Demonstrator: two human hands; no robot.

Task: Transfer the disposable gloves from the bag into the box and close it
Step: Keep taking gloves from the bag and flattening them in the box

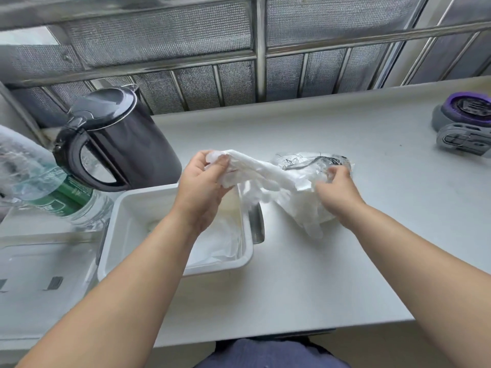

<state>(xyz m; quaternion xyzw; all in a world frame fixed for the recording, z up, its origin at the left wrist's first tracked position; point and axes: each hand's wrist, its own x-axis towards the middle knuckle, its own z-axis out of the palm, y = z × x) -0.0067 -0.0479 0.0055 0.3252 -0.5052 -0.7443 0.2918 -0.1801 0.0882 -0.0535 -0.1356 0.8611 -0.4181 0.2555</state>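
From the head camera, the person's left hand [204, 181] has its fingers curled tight round one end of a bunch of white disposable gloves [265, 176], held up above the far corner of the box [117, 235]. The bunch stretches rightwards to the clear bag [313, 162], crumpled and marked with dark print, which sits on the white counter [345, 274]. The right hand [337, 192] grips the bag at its mouth, fingers bent into the plastic. A few glove fingers dangle below that hand, touching the counter.

The box is white, open, and has some thin white sheets lying in it. A clear lid [39, 261] lies flat just to its left. Behind stand a black kettle [119, 139] and a plastic water bottle [53, 192] with a green label. A purple and grey gadget [465, 123] rests well apart at the far right.
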